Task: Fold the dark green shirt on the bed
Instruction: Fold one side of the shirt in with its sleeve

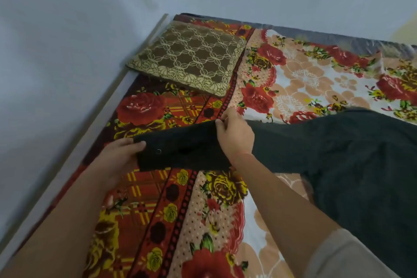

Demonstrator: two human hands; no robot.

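The dark green shirt (pixel 338 165) lies across the bed (pixel 171 221), its body at the right and one long sleeve stretched out to the left. My left hand (pixel 117 156) holds the cuff end of that sleeve, thumb on top near a small button. My right hand (pixel 234 135) grips the sleeve further along, fingers curled over its far edge. The sleeve is lifted slightly off the floral sheet between the two hands.
A brown cushion (pixel 189 58) with a gold lattice pattern lies at the head of the bed, just beyond the sleeve. A pale wall (pixel 56 63) runs along the bed's left side. The floral sheet is bare at the far right.
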